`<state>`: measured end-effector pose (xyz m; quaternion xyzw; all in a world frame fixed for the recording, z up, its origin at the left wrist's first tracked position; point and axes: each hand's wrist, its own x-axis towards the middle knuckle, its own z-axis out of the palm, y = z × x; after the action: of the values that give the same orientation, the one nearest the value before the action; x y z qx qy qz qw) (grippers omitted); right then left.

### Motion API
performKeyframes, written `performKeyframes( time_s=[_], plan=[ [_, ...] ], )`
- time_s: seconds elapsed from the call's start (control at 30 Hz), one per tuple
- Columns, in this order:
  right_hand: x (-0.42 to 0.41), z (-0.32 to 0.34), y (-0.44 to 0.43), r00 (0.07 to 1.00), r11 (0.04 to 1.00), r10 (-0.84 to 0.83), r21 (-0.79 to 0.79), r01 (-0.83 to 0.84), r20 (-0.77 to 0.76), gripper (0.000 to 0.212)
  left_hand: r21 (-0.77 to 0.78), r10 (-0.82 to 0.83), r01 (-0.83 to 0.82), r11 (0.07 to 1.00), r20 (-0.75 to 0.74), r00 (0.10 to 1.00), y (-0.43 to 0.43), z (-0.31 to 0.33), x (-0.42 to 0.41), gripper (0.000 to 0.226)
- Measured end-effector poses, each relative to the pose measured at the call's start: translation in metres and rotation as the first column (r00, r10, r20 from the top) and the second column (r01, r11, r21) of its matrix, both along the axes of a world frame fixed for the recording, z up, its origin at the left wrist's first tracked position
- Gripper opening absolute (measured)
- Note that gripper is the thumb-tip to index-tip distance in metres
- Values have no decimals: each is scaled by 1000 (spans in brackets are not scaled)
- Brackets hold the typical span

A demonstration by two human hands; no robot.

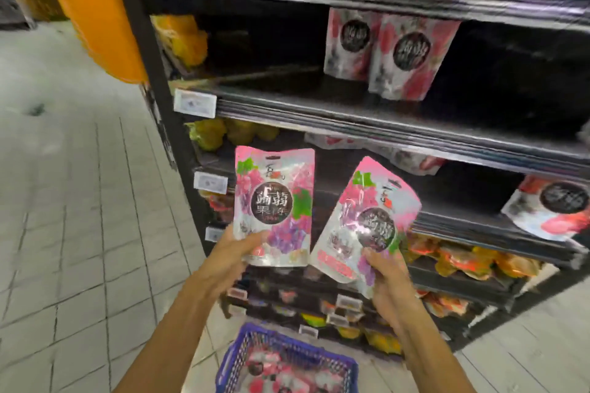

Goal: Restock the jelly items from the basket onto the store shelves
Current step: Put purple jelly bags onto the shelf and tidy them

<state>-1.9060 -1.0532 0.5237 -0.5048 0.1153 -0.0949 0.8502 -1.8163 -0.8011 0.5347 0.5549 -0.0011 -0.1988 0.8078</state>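
**Spotter:** Where are the jelly pouches right now?

**Operator:** I'm holding one in each hand, up in front of the shelving. The grape pouch (273, 206) is standing upright in my left hand (238, 252), whose fingers are curling round its lower left corner. The second pouch (367, 223) is tilting to the right, and my right hand (388, 277) is pinching its bottom edge. The two packs are nearly touching at their lower corners.

**Spotter:** And the rest of the stock?

**Operator:** The blue basket (234, 357) is sitting on the floor below my arms, with more pink packs (287, 373) inside.

**Spotter:** Which step is this?

**Operator:** I'm reading it as the carry: both pouches are out of the basket and not yet shelved.

**Spotter:** Where are they going?

**Operator:** Probably the middle shelf (271, 86), where two standing pouches (405, 57) are showing bare board to their left. They're too blurred to confirm the flavour. I'm thinking the next move calls for lifting over the shelf lip, setting each pack on its base facing out, and letting go one hand at a time.
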Motion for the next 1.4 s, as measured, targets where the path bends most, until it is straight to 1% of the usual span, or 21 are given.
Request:
performKeyframes(
  time_s=[0.07,0.13,0.2,0.33,0.37,0.4,0.47,0.5,0.53,0.6,0.7,0.73,0.9,0.97,1.03,1.1,1.17,1.2,1.27,1.33,1.4],
  plan=[
    [12,31,3,998,994,-26,-106,32,64,18,-4,15,-15,1000,79,997,4,28,8,47],
    [21,58,8,992,987,-31,-151,50,122,30,-2,26,-26,1000,159,987,11,54,18,50],
    [31,85,11,984,984,-62,-157,89,169,41,-11,24,-22,1000,225,974,19,79,28,50],
    [52,139,22,946,950,-141,-229,212,292,41,-39,3,11,999,348,938,35,127,55,50],
    [58,152,25,933,943,-161,-229,241,321,40,-48,4,15,999,368,930,40,139,63,55],
    [63,166,30,919,933,-186,-232,276,347,40,-57,5,18,998,385,923,45,151,71,64],
    [74,192,40,886,894,-240,-265,361,398,45,-66,-3,35,997,422,906,54,173,90,89],
    [80,203,45,870,870,-258,-291,399,421,46,-68,-11,45,997,445,896,58,184,100,95],
    [86,214,51,858,847,-269,-316,427,438,47,-68,-17,55,996,467,884,61,193,110,96],
    [97,231,62,840,808,-290,-354,472,458,47,-63,-27,67,996,499,866,65,210,128,89],
    [114,254,70,805,751,-348,-371,546,481,50,-68,-47,99,993,536,843,66,230,151,69],
    [118,260,71,790,734,-367,-369,571,492,51,-68,-63,119,991,549,833,66,236,156,68],
    [134,291,70,731,666,-406,-369,648,549,51,-16,-145,197,980,620,771,60,255,172,65],
    [139,303,67,725,654,-419,-373,658,546,52,6,-160,203,979,638,753,55,260,175,64],
    [145,315,64,734,644,-415,-397,654,537,48,15,-169,209,978,647,743,49,264,178,64],
    [151,323,61,743,615,-405,-443,653,534,47,9,-167,212,977,647,744,45,268,179,66],
    [159,332,58,748,584,-404,-481,653,526,54,-1,-162,211,977,639,752,40,270,182,69],
    [163,336,57,756,584,-399,-492,646,519,57,-7,-158,210,978,634,757,38,271,183,69],
    [172,343,55,771,601,-371,-499,624,517,55,-25,-139,199,980,629,765,35,272,184,70],
    [180,350,53,771,598,-358,-505,622,526,52,-49,-110,179,983,624,774,32,274,186,70],
    [189,357,52,766,594,-358,-503,628,534,53,-76,-90,173,982,616,782,30,275,187,69]
  ],
)
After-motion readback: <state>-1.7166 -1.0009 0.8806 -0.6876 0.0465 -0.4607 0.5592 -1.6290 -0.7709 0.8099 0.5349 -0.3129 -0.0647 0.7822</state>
